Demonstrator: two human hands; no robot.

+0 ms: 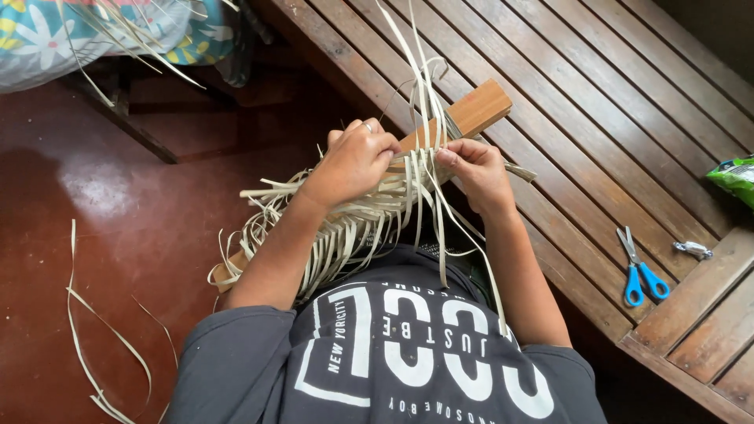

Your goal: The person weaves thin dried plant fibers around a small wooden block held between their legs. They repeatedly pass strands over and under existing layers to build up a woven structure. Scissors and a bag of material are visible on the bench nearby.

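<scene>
Loose strips on the floor (102, 345): a few pale strips are seen lying on the red floor at the lower left of the frame, well apart from the hands.
Flowered cloth (94, 31): a bright cloth with flowers is seen at the upper left, with thin strips hanging over it.
Woven strips (338, 228): a mat of pale flat strips is being woven in the middle of the frame, wrapped around a wooden block (479, 106). Many loose ends stick out to the left and upward.
Left hand (357, 161): the fingers are curled shut and pressed down on the woven part, so it is held against the block.
Right hand (475, 169): the fingers are pinched shut on one thin strip beside the block.
Step in hand: it looks as if one strip is being threaded across the others while the rest are held flat.
Next move: a steady pull and a tight press would likely be needed, so that the strip sits close to its neighbours.
Wooden bench (597, 94): dark slats fill the upper right.
Scissors (640, 271): blue-handled scissors are lying on the bench at the right, well apart from the hands.
Green packet (734, 177): it is seen at the right edge.
</scene>
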